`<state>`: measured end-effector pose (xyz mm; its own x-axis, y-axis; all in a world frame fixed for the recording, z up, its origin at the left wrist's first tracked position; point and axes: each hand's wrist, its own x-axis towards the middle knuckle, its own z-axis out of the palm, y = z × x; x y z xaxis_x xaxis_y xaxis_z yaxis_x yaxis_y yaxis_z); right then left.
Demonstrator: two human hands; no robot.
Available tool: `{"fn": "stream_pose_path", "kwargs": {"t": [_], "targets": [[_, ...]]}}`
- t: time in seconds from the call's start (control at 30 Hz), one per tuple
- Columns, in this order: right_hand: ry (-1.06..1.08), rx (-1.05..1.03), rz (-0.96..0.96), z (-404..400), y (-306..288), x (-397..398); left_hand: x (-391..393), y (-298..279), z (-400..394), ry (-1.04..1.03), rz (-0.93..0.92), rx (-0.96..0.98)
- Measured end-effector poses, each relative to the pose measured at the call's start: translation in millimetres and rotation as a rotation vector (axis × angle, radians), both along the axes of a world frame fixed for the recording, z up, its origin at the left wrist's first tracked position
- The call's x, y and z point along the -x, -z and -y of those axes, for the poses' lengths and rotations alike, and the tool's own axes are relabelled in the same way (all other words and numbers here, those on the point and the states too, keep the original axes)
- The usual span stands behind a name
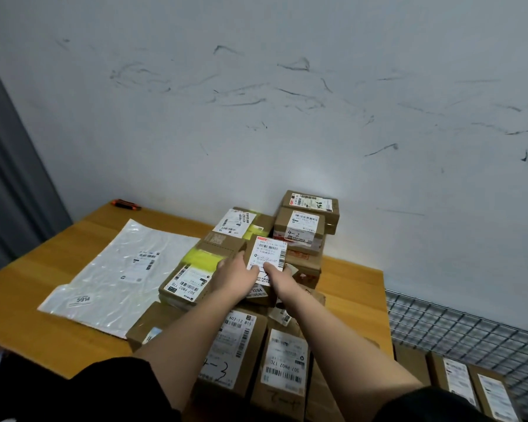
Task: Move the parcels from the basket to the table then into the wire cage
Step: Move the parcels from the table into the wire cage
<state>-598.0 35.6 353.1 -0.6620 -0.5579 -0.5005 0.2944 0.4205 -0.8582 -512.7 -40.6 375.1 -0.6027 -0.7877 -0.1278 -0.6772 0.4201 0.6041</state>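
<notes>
Parcel in hand: small box (267, 257), label up, sat atop the pile mid-surface, tilted toward the person.
Left hand (237, 274): gripped box's left edge, fingers curled round it, thumb on the label.
Right hand (276, 277): held near-right corner, fingers wrapped under, thumb on top; two-hand hold prob. to keep it level on an uneven stack.
Other parcels (282, 365): crowded tog. on the surface (43, 327), more stacked at the wall (299, 228), likely staged for the cage.
Wire cage (464, 327): just right of surface, boxes (457, 379) already inside.
Flat mailer (125, 272): lay left, apart from pile.
Basket: not in view.
</notes>
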Motion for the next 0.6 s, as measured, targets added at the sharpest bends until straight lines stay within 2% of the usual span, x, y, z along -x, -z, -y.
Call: {"fn": "stream_pose_path", "kwargs": {"t": [0.23, 0.3, 0.47, 0.6], "targets": [[0.208, 0.18, 0.017, -25, -21, 29, 37, -31, -32, -0.026, -0.241, 0.006], [0.264, 0.228, -0.041, -39, -31, 39, 51, -38, -45, 0.006, -0.303, -0.015], [0.365, 0.217, -0.16, -94, -22, 103, 102, -41, -92, 0.147, -0.403, -0.113], [0.456, 0.14, -0.221, -171, -13, 158, 153, -32, -158, 0.291, -0.382, -0.166]]}}
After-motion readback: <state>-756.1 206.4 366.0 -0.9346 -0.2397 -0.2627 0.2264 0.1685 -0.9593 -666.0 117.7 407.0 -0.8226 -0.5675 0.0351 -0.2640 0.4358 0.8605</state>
